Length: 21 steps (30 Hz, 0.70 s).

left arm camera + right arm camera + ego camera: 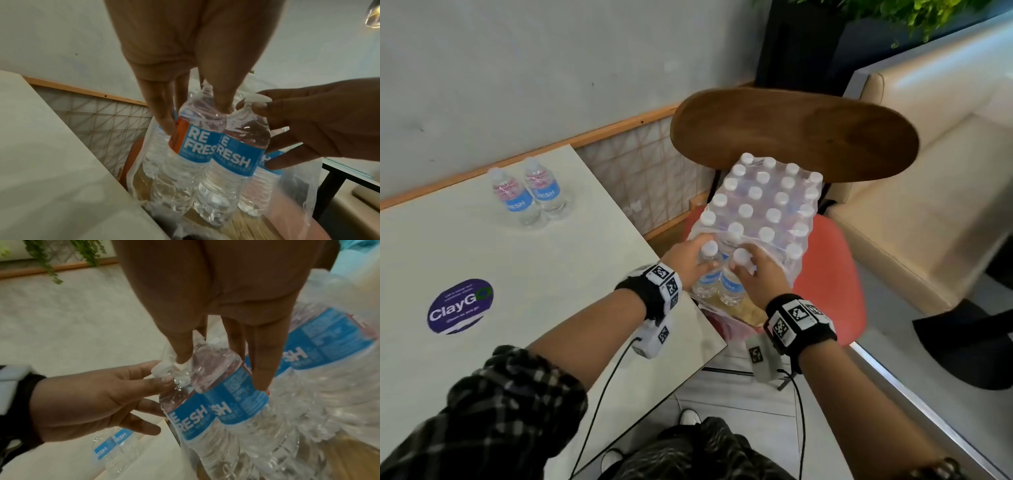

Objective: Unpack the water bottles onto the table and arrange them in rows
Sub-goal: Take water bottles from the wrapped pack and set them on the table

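1. My left hand [690, 255] curls round the neck of one clear, ribbed plastic bottle [705, 274]; my thumb and fingers pinch just under its white cap.
2. My right hand [760, 274] grips the neighbouring bottle [731, 284] the same way, at the shoulder below its round cap.
3. Both bottles stand side by side, touching, at the near open end of the shrink-wrapped pack [763, 209]. Their glossy blue labels read "REFRESH".
4. The pack's thin, crinkled clear film is torn open at my side; rows of white caps poke up through the rest of it.
5. The pack sits on a chair [835, 274] with a smooth red seat and a curved dark wooden back.
6. Two more bottles [530, 192] stand upright and close together on the pale, matte counter [482, 246], near the wall.
7. A purple oval sticker [460, 306] lies flat on the counter.
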Tool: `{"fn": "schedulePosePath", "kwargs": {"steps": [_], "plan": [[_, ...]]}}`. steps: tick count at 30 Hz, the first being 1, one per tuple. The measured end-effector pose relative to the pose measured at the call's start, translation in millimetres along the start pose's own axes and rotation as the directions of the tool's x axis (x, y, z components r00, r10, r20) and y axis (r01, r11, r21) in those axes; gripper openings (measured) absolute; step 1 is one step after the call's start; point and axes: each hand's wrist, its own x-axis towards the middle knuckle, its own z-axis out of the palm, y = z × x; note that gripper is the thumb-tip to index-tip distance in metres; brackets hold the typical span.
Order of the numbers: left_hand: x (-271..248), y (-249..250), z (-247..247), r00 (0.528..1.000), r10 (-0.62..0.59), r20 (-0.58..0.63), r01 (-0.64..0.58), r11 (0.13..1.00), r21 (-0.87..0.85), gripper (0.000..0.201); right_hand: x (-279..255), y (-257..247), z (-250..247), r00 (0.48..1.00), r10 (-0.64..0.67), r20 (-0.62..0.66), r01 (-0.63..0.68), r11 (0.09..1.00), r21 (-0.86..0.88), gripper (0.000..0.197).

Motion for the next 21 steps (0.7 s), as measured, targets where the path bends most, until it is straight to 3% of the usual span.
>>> {"fn": "schedulePosePath", "kwargs": {"steps": [4, 11, 21], "plan": [[-17, -5, -12, 0.997, -0.024, -0.075, 0.025, 1.0, 0.014, 0.045, -4, -2, 3, 0.999, 0.028, 0.017, -0.027, 1.0, -0.008, 0.038], [-71, -51, -73, 0.965, -0.141, -0.22, 0.102, 0.978, -0.182, 0.036, -26, -45, 31, 0.995, -0.064, 0.078, 0.059, 0.996, 0.071, 0.041], [-163, -146, -146, 0.893, -0.32, -0.317, 0.347, 0.938, 0.028, 0.039, -42, -153, 166, 0.905, -0.243, 0.348, 0.234, 0.97, 0.069, 0.034]]}}
